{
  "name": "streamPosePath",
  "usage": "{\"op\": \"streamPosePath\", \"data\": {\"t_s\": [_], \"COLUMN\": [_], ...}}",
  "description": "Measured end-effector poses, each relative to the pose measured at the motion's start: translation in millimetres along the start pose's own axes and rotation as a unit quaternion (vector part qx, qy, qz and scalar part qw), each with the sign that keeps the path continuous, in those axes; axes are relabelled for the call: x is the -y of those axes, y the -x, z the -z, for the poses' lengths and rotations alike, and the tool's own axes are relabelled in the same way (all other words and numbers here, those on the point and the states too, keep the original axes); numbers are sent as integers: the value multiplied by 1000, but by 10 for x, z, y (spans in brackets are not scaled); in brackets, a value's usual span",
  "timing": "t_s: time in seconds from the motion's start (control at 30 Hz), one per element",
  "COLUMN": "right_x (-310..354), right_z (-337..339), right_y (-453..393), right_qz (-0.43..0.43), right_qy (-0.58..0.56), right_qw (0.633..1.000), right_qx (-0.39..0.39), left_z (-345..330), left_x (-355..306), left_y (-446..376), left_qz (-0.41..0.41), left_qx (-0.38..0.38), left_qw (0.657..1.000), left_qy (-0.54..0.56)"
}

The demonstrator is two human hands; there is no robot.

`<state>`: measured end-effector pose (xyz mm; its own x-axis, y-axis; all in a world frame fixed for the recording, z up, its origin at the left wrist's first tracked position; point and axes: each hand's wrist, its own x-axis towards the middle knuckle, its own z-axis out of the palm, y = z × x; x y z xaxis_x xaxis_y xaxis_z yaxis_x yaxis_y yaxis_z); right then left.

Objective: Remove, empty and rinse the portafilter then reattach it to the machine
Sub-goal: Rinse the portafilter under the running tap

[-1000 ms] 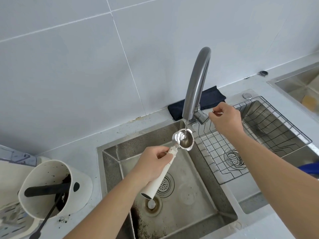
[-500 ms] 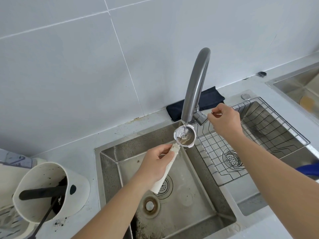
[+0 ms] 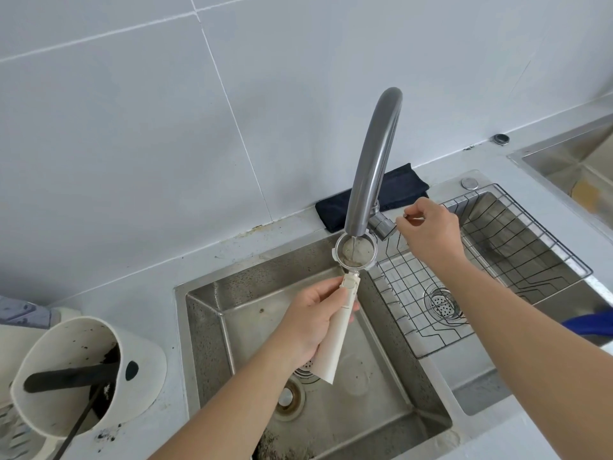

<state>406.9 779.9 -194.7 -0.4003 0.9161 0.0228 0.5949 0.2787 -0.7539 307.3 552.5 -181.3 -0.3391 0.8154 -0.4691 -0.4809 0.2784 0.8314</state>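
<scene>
Two hands in view on my feed. Left hand (image 3: 310, 322) grips the white handle of the portafilter (image 3: 354, 252), fingers curled round it, basket end up under the faucet (image 3: 371, 161) spout, over the left sink (image 3: 205, 327). Thin stream of water runs into the portafilter basket; inside I see cloudy water with brownish residue, level unclear. Right hand (image 3: 431, 229) is at the faucet lever (image 3: 384, 225), fingers curled, thumb and forefinger pinching the thin lever tip. Left sink holds a strainer drain, partly behind the handle, plus a round plug fitting and dark grit along the near wall. Right basin carries a wire rack (image 3: 497, 260) set into it, drain strainer visible through the wires. Knock box (image 3: 83, 376), white, sits on the counter at left, tilted toward me: black bar across the mouth, dark coffee grounds stuck inside, a few specks spilled on the counter just beside it. Dark folded cloth (image 3: 394, 190) lies behind the faucet against the wall.
</scene>
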Motion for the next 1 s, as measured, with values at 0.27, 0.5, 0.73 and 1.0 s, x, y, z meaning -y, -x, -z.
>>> {"op": "streamPosePath", "data": {"t_s": [0.27,0.5,0.73,1.0], "right_x": [13,14,27,51], "right_z": [-3,-7,-5,7], "right_y": [8,5,13,27], "right_qz": [-5,-11,-11,-18], "right_qy": [-3,-3,-3,-4], "right_qw": [1000,1000,1000,1000], "right_qx": [-4,-4,-7,-2], "left_z": [-86,-99,-176,-238], "left_x": [33,-83,-169,-192], "left_y": [-56,-214,-358,-394], "left_qz": [39,39,41,98], "left_qx": [-45,-63,-90,-106], "left_qw": [996,997,994,980], "left_qy": [66,36,52,136]}}
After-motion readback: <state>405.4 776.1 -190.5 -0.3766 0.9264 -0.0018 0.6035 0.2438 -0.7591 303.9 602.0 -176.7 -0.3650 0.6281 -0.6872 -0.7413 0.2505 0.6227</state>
